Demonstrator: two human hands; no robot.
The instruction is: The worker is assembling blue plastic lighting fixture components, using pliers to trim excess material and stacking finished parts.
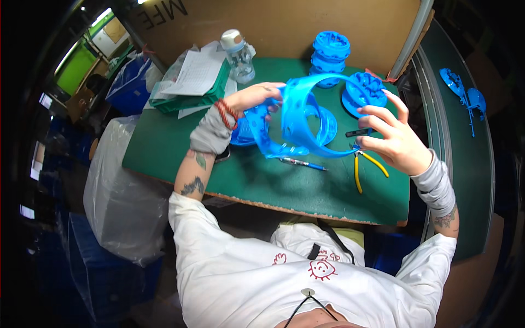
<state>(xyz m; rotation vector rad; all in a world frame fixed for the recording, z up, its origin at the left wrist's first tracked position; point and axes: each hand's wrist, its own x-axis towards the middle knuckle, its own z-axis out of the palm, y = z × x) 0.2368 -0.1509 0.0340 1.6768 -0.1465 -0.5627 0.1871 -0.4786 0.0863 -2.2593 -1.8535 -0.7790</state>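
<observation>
Green worktable [306, 191], blue plastic band [306, 115] gripped between left hand [252, 97] and right hand [391, 139]

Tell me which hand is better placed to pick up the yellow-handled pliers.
The right hand: the yellow-handled pliers lie just beneath it, while the left hand grips the far end of the blue plastic strip.

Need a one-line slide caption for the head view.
Both hands, left hand and right hand, hold a blue plastic ring above a green table beside yellow-handled pliers.
</observation>
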